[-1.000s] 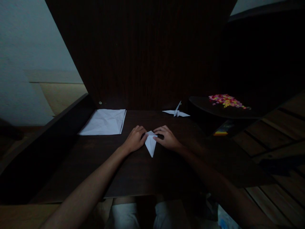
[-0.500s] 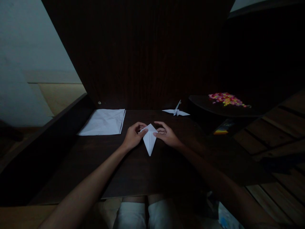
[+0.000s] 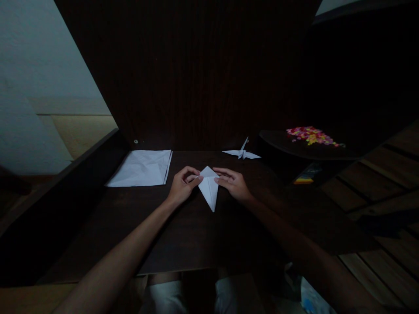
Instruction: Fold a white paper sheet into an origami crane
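Observation:
A kite-shaped piece of folded white paper (image 3: 209, 187) is held between my two hands, its long point toward me. My left hand (image 3: 183, 185) pinches its left corner, thumb on top and fingers curled behind. On the right corner my right hand (image 3: 234, 185) does the same, with its thumb over the paper and the index finger stretched along the far edge. Beyond my right hand stands a white paper crane (image 3: 242, 154) with its wings spread. To the left lies a stack of white paper sheets (image 3: 140, 168), creased on top.
The dark wooden desk (image 3: 176, 244) has a raised side board (image 3: 62, 200) on the left and a tall panel (image 3: 196, 78) behind. A rounded shelf (image 3: 278, 146) at the right bears a heap of small colourful pieces (image 3: 314, 136). The room is dim.
The folded paper has shifted slightly right and away from me, and its long point has swung to the right. My hands still hold its sides. My knees have moved apart.

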Tool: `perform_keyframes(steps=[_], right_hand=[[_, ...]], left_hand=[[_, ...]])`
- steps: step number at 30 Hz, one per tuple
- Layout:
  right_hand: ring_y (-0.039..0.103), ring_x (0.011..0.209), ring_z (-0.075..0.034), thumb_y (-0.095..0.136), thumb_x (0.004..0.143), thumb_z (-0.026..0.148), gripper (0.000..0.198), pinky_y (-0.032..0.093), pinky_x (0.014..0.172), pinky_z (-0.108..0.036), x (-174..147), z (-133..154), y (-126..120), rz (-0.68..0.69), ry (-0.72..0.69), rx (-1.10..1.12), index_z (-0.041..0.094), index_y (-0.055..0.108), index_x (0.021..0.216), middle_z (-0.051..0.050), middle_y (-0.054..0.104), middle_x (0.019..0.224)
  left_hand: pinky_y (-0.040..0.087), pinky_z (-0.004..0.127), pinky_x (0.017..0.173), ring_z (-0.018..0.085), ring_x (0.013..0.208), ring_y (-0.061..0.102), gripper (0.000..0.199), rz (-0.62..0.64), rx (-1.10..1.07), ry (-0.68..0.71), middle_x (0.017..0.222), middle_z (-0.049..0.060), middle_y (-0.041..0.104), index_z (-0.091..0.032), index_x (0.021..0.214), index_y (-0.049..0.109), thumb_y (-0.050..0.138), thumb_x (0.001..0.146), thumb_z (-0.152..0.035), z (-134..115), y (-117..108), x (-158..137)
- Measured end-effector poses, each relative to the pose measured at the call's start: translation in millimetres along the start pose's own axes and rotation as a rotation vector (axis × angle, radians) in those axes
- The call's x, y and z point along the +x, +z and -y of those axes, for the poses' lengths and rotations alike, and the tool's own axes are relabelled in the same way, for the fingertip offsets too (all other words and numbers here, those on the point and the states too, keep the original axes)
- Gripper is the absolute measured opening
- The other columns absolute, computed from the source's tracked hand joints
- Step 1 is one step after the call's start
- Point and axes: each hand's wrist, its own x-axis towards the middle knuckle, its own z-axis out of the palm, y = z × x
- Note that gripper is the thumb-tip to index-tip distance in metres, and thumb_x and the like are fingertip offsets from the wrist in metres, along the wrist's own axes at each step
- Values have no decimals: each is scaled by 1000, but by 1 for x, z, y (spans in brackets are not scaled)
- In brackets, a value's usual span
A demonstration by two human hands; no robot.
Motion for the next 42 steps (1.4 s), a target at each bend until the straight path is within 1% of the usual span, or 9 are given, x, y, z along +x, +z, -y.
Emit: perform_keyframes(steps=[4, 7, 10, 17, 23, 26, 30, 36, 42], right_hand=[[65, 95, -24, 73, 67, 35, 39, 51, 87, -41, -2, 2, 2, -43, 16, -14, 20, 69, 103, -7, 68, 107], [64, 95, -24, 71, 69, 36, 37, 51, 85, -38, -3, 5, 3, -56, -35, -73, 21, 70, 103, -7, 69, 106], [65, 93, -23, 69, 71, 35, 26, 51, 82, -36, -3, 6, 3, -39, -87, -150, 21, 73, 92, -7, 71, 98], [67, 82, -21, 76, 62, 31, 36, 53, 77, -35, -3, 1, 3, -7, 97, -32, 18, 72, 96, -7, 72, 94], [65, 80, -19, 76, 62, 28, 38, 52, 71, -32, -4, 4, 2, -18, 9, -146, 17, 71, 98, -8, 71, 95], [62, 75, -17, 73, 67, 27, 34, 50, 66, -29, -6, 7, 2, -31, -75, -298, 18, 71, 99, -8, 70, 94], [59, 70, -15, 70, 71, 25, 29, 48, 64, -28, -7, 9, 3, -35, -179, -432, 18, 71, 99, -7, 70, 90], [57, 70, -17, 67, 76, 23, 21, 47, 66, -31, -8, 8, 5, -70, -340, -625, 20, 72, 96, -5, 69, 78], [54, 72, -18, 65, 79, 24, 15, 46, 68, -33, -10, 6, 6, -107, -426, -785, 23, 73, 93, -4, 68, 75]], left_hand=[[50, 31, 72, 15, 77, 62, 26, -29, -79, 10, 84, 1, 62, -16, 71, 48, 71, 67, -28, -2, 2, 0], [48, 32, 78, 17, 80, 61, 17, -41, -11, 24, 81, 2, 64, -15, 69, 58, 70, 67, -26, -5, 2, 0], [48, 32, 81, 19, 84, 62, 14, -37, 34, -9, 82, 4, 66, -14, 74, 67, 71, 66, -26, -6, 0, 0], [50, 35, 81, 23, 90, 64, 34, 17, -115, -123, 96, 8, 67, -14, 88, 69, 79, 58, -28, -4, 0, -2], [50, 37, 84, 24, 94, 64, 51, 74, -145, -150, 101, 10, 69, -12, 102, 65, 81, 54, -24, -6, 1, -3], [50, 32, 77, 20, 87, 64, 50, 82, -40, -115, 101, 9, 68, -13, 104, 66, 79, 58, -25, -7, 0, -2], [43, 24, 54, 11, 58, 55, 47, 93, 192, -94, 82, 4, 68, -15, 108, 66, 75, 64, -28, -8, -4, -3], [42, 26, 61, 14, 66, 53, 32, 85, 446, 79, 81, 4, 65, -17, 99, 71, 70, 72, -33, -8, -7, -2], [42, 26, 60, 14, 64, 53, 26, 77, 577, 150, 74, 3, 63, -19, 95, 72, 65, 77, -37, -4, -8, -3]])
